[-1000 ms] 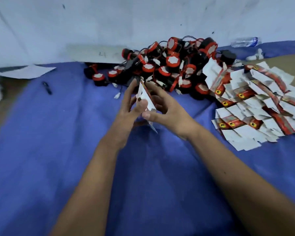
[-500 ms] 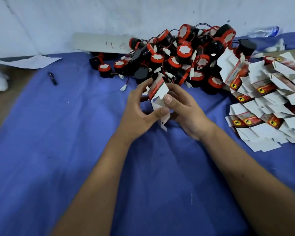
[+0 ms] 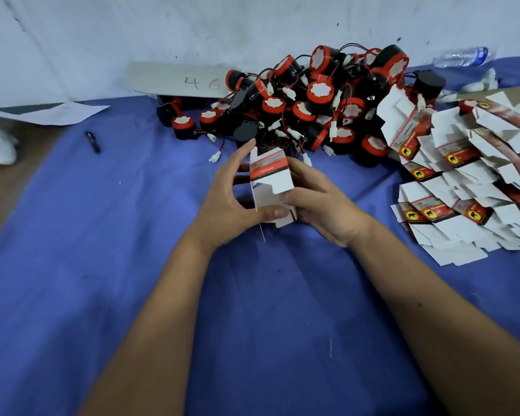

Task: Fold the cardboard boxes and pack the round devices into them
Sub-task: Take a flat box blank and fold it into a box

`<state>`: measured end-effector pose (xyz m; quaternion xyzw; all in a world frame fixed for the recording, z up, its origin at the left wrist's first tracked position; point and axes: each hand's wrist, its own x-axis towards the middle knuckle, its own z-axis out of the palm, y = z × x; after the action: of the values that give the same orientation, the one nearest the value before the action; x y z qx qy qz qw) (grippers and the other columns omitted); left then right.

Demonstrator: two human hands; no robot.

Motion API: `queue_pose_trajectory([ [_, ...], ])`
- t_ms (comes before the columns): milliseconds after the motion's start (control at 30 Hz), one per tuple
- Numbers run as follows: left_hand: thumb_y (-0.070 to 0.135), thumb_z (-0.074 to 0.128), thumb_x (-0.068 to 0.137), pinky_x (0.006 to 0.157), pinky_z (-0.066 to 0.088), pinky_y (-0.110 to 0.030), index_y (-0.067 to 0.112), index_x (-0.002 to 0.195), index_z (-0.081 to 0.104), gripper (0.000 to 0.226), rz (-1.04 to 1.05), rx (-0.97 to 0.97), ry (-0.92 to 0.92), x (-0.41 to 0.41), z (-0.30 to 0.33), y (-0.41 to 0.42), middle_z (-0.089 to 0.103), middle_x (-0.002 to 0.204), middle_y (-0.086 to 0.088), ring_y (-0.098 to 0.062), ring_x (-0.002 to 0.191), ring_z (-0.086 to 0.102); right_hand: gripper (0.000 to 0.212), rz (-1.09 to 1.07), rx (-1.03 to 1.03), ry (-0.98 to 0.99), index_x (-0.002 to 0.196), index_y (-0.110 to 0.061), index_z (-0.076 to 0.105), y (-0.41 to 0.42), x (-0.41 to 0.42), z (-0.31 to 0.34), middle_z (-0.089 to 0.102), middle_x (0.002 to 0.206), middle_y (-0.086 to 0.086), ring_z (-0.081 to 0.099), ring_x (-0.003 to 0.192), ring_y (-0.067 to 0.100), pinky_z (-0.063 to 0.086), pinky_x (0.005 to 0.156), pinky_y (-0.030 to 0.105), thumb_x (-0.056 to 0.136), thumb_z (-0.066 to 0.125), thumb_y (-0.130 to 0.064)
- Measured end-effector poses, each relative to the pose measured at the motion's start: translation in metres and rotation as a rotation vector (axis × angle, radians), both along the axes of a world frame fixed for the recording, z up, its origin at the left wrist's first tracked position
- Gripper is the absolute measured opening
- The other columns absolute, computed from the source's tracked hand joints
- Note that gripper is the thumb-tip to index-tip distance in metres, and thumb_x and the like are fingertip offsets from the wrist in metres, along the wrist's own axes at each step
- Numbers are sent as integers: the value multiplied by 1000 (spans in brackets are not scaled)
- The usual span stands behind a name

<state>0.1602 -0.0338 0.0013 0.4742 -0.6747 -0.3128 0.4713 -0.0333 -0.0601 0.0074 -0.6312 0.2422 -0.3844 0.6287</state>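
Observation:
Both hands hold one small white cardboard box (image 3: 271, 178) with a red printed band, partly opened, above the blue cloth. My left hand (image 3: 231, 202) grips its left side, thumb across the lower flap. My right hand (image 3: 318, 202) grips its right side, fingers curled behind it. Behind the box lies a heap of round black devices (image 3: 318, 97) with red rims, white faces and trailing wires. To the right spreads a pile of flat unfolded boxes (image 3: 469, 181).
The blue cloth (image 3: 126, 265) covers the table. A grey card marked "46" (image 3: 180, 81) leans at the wall. A black pen (image 3: 93, 142), a paper sheet (image 3: 48, 111), a white cloth wad (image 3: 2, 147) and a plastic bottle (image 3: 463, 57) lie around.
The box has turned and opened out from a flat, edge-on blank into a squarer shape, its red band now facing me. Both hands shifted round it.

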Motion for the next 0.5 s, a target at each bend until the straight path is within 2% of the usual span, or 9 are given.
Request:
queue_pose_trajectory([
  [100,49,77,85,93,49,-13,35,156,38,82,130,-10,47,4,0,-2,53,144,6,3,126,54,61,27,77,-48,134,-31,61,-2,-2,0,68,129,3,68,115,27,59,89,52,81,47,-4],
  [167,42,62,93,96,46,-10,36,155,40,66,227,-31,95,0,1,-2,51,149,6,7,128,50,60,22,59,-31,130,-34,64,0,0,1,69,126,2,68,112,24,60,87,50,81,45,-4],
  [233,25,50,96,108,46,-23,28,154,44,58,294,-103,94,-8,1,-2,50,150,4,1,134,47,56,13,-14,47,134,-32,61,4,3,2,66,131,6,65,116,23,57,94,47,85,49,-6],
  [300,10,51,99,111,47,-37,18,150,47,52,319,-174,102,-16,0,-1,56,142,2,-10,132,53,57,-26,-105,150,144,-23,52,7,7,1,63,139,7,60,128,19,52,105,42,88,55,-10],
  [400,-3,62,96,101,54,-38,15,146,48,55,387,-187,156,-23,-1,0,62,131,7,-9,119,63,64,-68,-162,250,152,-22,44,11,12,2,62,141,-5,55,133,9,46,113,42,91,63,-22],
  [500,1,64,95,94,59,-44,20,144,46,55,454,-132,266,-31,1,2,68,124,1,-15,109,69,76,-145,-231,280,157,-26,35,12,15,2,56,146,-12,49,137,2,44,115,41,90,69,-36],
])
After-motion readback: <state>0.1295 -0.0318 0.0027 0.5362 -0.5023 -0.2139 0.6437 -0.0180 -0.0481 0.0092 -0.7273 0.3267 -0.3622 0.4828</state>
